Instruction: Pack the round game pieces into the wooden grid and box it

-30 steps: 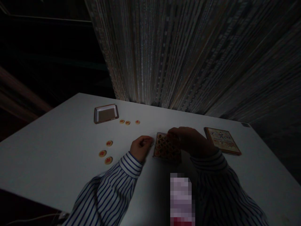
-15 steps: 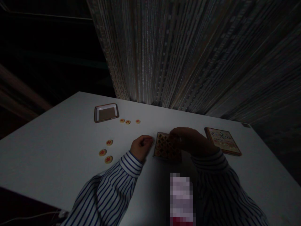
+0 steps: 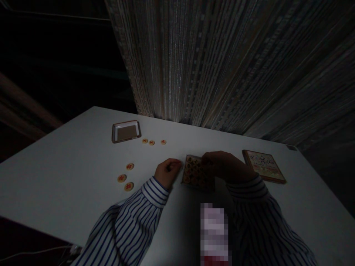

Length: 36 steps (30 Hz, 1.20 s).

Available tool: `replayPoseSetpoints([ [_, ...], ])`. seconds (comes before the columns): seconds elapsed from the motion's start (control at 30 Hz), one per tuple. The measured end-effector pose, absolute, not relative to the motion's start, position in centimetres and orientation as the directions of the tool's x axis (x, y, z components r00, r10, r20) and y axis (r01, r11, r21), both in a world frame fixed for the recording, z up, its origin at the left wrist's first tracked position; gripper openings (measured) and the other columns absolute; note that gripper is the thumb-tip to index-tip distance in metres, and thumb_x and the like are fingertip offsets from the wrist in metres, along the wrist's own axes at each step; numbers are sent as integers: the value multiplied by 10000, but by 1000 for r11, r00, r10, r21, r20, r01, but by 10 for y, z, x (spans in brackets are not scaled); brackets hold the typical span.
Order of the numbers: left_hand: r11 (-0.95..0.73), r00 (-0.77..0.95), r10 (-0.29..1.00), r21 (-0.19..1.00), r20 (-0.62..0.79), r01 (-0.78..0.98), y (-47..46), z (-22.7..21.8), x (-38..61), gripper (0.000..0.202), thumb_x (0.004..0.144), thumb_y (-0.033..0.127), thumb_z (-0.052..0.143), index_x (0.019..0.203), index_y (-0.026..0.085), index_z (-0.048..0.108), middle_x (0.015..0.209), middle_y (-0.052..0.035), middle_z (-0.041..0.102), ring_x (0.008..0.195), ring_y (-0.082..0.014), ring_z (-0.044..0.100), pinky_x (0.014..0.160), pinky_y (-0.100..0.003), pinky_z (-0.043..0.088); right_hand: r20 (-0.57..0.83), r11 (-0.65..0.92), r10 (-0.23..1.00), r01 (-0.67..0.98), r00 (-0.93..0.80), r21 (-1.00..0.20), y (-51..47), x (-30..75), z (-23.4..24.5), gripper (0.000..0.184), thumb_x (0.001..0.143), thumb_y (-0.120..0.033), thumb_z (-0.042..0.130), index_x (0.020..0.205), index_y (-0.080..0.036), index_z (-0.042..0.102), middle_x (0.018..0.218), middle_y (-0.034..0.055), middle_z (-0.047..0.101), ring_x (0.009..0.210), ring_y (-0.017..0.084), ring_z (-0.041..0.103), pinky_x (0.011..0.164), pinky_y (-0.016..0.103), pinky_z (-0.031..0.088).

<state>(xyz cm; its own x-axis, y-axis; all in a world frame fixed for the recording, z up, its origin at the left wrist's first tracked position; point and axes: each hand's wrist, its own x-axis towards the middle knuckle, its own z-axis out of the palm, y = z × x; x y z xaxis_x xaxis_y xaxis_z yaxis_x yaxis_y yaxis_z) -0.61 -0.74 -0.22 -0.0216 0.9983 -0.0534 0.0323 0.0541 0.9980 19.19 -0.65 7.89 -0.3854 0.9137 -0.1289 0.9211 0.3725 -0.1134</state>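
A small box (image 3: 184, 178) holds rows of round xiangqi pieces (image 3: 194, 172). My right hand (image 3: 220, 164) bends over the right side of this box, its fingers curled down among the pieces. The dark hides whatever those fingertips pinch. Just left of the box, my left hand (image 3: 168, 173) rests with fingers and thumb curled together; no object shows in it. Three pieces with red characters (image 3: 128, 186) lie left of that hand. Farther back are three more red-marked pieces (image 3: 151, 142), two of them side by side.
An open shallow tray or lid (image 3: 112, 133) lies at the back left of the white table (image 3: 69, 162). To the right is a flat box or lid with a printed picture (image 3: 264, 166). A striped curtain (image 3: 188, 74) hangs behind the far edge. Cables run at the lower left.
The view has shifted very slightly. Both hands keep nearly the same places, with my right hand still over the box.
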Motion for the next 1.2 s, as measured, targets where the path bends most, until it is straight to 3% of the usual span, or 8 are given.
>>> replayPoseSetpoints([
  [0.57,38,2,999,997,-38,73,-7,-2,-6,156,581,290,650,667,160,661,560,-6,631,533,-121,550,545,-230,452,-197,470,872,880,-449,73,1,192,67,212,806,-281,472,843,-184,656,858,83,665,753,196,625,582,273,421],
  [1.2,71,-14,997,993,-70,91,-8,7,-4,89,581,239,636,622,161,652,507,11,595,499,-118,527,547,-243,445,-220,463,871,883,-439,73,3,192,63,230,814,-298,465,863,-202,669,866,83,650,741,183,615,581,272,421],
])
